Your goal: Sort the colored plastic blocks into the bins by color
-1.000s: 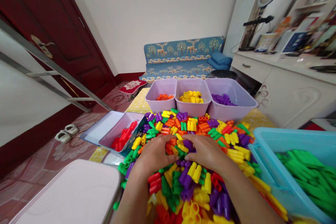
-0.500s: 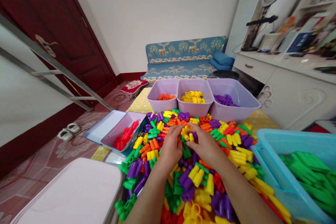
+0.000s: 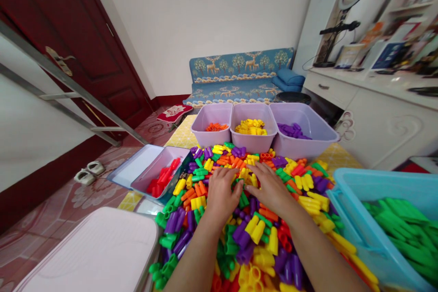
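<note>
Both of my hands reach into a heap of bullet-shaped plastic building pieces (image 3: 256, 228) in yellow, green, purple, orange and red. My left hand (image 3: 221, 194) is palm down over the middle of the heap, fingers bent and thumb apart, open with nothing visible in it. Just to its right, my right hand (image 3: 270, 189) is also open, its fingers spread and its thumb pointing towards the left one. Yellow pieces (image 3: 245, 174) lie between the two hands, close to the fingertips. The undersides of the fingers are hidden, so any contact is hard to see.
Lilac bins with orange pieces (image 3: 216, 127), yellow pieces (image 3: 251, 126) and purple pieces (image 3: 293, 130) stand behind the heap. Red pieces (image 3: 163, 178) fill part of a bin at left. A blue tub (image 3: 356, 232) with green pieces stands right; a pale lid (image 3: 92, 251) lies front left.
My hands have moved slightly apart and flattened over the heap. The yellow pieces that were up between my fingertips now sit lower among the others.
</note>
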The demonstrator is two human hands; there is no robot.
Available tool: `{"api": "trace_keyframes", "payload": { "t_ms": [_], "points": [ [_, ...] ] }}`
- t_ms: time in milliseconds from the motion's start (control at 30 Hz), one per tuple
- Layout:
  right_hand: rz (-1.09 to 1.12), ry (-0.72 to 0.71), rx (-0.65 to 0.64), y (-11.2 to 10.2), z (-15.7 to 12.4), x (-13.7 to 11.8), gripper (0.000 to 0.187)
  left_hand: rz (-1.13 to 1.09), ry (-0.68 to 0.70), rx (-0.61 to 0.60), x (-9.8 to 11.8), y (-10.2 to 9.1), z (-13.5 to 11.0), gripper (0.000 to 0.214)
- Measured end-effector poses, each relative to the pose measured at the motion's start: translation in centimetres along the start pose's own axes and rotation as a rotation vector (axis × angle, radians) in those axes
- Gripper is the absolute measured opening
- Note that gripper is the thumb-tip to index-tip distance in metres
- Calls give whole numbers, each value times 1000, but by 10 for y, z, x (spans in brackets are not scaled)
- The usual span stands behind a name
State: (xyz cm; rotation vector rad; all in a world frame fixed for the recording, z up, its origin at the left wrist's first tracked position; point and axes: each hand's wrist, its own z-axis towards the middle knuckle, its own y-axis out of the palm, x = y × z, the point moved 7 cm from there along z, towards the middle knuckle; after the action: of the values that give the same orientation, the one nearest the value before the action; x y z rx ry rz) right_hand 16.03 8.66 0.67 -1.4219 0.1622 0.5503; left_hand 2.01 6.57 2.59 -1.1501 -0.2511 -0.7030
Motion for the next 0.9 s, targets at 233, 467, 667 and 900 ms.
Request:
{"api": "trace_keyframes", "payload": {
  "t_ms": [233,467,667,900],
  "points": [
    [12,-6,5,-6,0,1,42,47,32,-143,7,6,-3,22],
    [-36,-5,-26,7,-5,0,61,64,39,-178,15,4,-5,25],
    [86,0,47,-6,1,1,40,-30,12,-56,6,4,-1,19],
    [213,-8,41,-9,2,-1,33,-191,-102,101,-9,-3,1,13]
  ]
}}
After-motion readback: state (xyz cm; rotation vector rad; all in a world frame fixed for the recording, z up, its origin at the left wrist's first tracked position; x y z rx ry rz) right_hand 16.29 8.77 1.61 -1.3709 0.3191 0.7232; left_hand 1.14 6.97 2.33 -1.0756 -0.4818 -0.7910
